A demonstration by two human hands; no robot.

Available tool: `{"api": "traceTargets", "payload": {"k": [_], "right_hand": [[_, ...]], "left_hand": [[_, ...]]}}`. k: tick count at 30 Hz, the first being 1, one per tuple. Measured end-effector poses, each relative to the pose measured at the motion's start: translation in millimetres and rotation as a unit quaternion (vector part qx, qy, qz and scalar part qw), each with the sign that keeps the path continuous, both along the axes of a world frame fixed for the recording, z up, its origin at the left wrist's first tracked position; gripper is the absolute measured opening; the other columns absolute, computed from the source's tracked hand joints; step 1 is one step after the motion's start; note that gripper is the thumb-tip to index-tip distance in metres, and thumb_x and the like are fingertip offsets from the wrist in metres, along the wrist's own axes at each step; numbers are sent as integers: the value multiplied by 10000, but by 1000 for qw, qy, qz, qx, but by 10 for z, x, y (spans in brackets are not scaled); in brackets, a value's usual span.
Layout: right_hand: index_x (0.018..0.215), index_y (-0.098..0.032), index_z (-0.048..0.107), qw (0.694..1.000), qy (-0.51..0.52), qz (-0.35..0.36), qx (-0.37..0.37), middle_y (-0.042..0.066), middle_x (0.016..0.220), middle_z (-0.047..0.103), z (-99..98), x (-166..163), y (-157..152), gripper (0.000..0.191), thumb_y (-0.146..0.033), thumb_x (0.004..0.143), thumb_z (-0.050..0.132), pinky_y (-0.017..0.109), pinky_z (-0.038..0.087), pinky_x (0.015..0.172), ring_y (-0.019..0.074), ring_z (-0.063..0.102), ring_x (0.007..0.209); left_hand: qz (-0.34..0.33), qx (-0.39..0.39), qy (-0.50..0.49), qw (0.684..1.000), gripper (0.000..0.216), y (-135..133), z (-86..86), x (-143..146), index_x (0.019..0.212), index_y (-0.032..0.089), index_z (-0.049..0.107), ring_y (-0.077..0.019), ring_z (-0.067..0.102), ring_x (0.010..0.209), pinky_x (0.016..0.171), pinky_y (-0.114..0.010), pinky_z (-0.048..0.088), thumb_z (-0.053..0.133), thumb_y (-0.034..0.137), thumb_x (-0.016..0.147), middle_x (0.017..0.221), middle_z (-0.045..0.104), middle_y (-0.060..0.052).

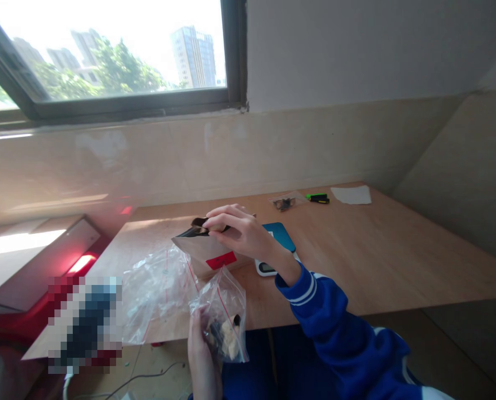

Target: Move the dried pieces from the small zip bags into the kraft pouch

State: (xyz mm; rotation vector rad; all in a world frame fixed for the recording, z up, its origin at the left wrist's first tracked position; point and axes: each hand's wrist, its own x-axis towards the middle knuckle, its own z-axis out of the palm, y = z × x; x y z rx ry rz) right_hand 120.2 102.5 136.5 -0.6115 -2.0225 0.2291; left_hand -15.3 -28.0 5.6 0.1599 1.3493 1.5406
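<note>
Here, paper pouch (pixel 214 253) under right grip (pixel 237 230).

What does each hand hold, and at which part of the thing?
The right hand pinches the kraft paper pouch at its open top edge. The left hand grips the small clear zip bag from below, at its lower part.

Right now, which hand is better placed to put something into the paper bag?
Right hand: it already pinches the open top of the kraft paper bag on the table. Left hand is lower, holding a small zip bag.
</note>
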Motion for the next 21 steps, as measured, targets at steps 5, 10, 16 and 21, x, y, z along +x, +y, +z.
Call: {"api": "traceTargets", "payload": {"k": [5,10,16,21], "right_hand": [[976,-258,685,999,2,35,-13,2,1090,708,12,49,40,108,-240,914,599,329,473,964,156,633,1043],[994,-229,687,1000,18,-7,-15,10,997,732,33,144,50,156,-278,948,546,321,482,918,157,634,979],[875,-182,736,984,-111,-127,51,99,1279,626,12,324,58,345,-339,987,450,443,370,1039,253,477,1240],[768,-193,734,986,-76,-141,48,94,1237,634,-16,423,-12,501,-374,1017,339,444,371,1013,242,504,1188]], "left_hand": [[-4,9,5,1000,234,-1,-44,-19,958,186,704,-107,683,822,744,-180,516,544,344,895,896,739,-26],[-8,10,12,1000,232,-3,-86,-54,955,180,708,-128,686,799,738,-211,526,588,353,857,860,737,-25],[-5,19,8,1000,218,7,-115,-64,945,182,710,-113,681,783,728,-192,518,603,346,850,862,737,-14],[-11,20,0,1000,241,-5,-141,-82,949,187,714,-122,683,795,722,-203,523,629,377,829,873,739,-16]]}}
